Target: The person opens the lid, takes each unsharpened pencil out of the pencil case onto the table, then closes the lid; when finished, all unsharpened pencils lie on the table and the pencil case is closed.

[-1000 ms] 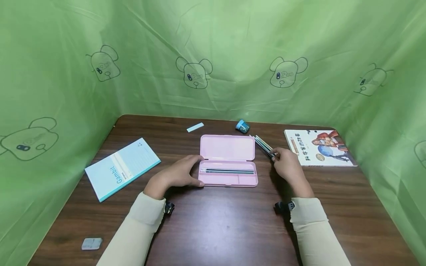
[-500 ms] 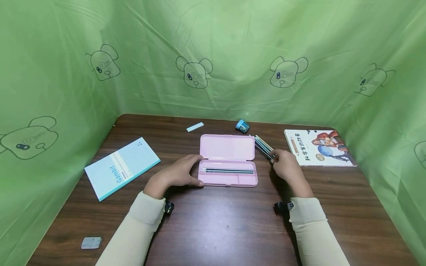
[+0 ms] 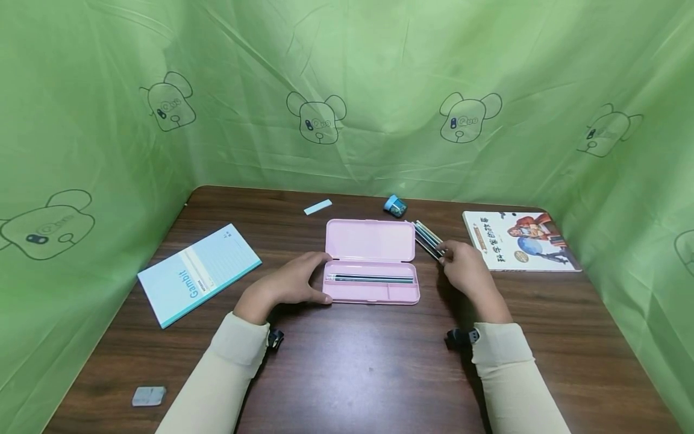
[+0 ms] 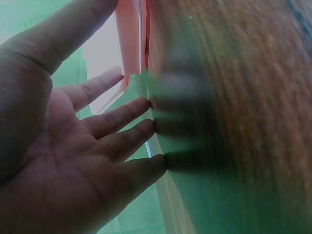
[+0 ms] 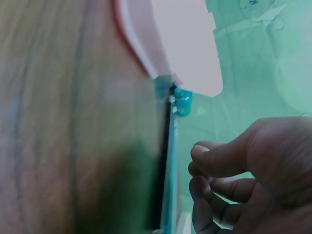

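- Head view: an open pink pencil case (image 3: 372,263) lies on the brown table (image 3: 352,367), its lid folded back and dark pencils in the tray.
- Left hand (image 3: 287,285), fingers straight and relaxed, rests against the case's left end.
- Right hand (image 3: 465,267), just right of the case, has fingers curled at the near ends of a pencil bundle (image 3: 426,237); whether it pinches them cannot be told.
- Blue sharpener (image 3: 395,205) sits behind the case, notebook (image 3: 198,273) to its left, picture book (image 3: 519,240) to its right.
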### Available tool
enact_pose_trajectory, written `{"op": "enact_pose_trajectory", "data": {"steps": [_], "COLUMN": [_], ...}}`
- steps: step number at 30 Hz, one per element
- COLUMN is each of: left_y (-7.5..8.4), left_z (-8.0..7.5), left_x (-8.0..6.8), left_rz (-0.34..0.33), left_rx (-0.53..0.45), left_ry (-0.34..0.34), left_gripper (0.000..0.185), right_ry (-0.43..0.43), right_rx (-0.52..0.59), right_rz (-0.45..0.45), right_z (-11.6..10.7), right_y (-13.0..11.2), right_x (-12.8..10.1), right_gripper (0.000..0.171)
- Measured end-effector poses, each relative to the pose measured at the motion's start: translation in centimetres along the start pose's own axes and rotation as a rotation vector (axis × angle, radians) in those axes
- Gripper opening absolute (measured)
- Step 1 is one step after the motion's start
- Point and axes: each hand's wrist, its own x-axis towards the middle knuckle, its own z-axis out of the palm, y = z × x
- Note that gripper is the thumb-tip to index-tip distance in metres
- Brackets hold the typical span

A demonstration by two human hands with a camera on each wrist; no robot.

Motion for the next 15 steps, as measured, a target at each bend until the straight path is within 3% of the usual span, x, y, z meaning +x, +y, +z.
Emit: {"op": "enact_pose_trajectory", "data": {"steps": [5, 10, 15], "left_y": [-0.1, -0.1, 0.0], "left_z": [0.0, 0.0, 0.0], "left_x": [0.0, 0.1, 0.1], "left_rz": [0.001, 0.000, 0.008], "left_rx": [0.001, 0.004, 0.007], "left_ry": [0.001, 0.003, 0.006], "left_gripper": [0.090, 0.090, 0.091], "right_ry": [-0.005, -0.164, -0.301], "right_rx": [0.049, 0.084, 0.008], "right_rz": [-0.150, -0.355, -0.392], "right_z": [-0.4, 0.4, 1.5], "right_y": [-2.4, -5.1, -6.4], "right_x": [-0.8, -1.6, -2.2], "right_gripper": [0.028, 0.033, 0.038]}}
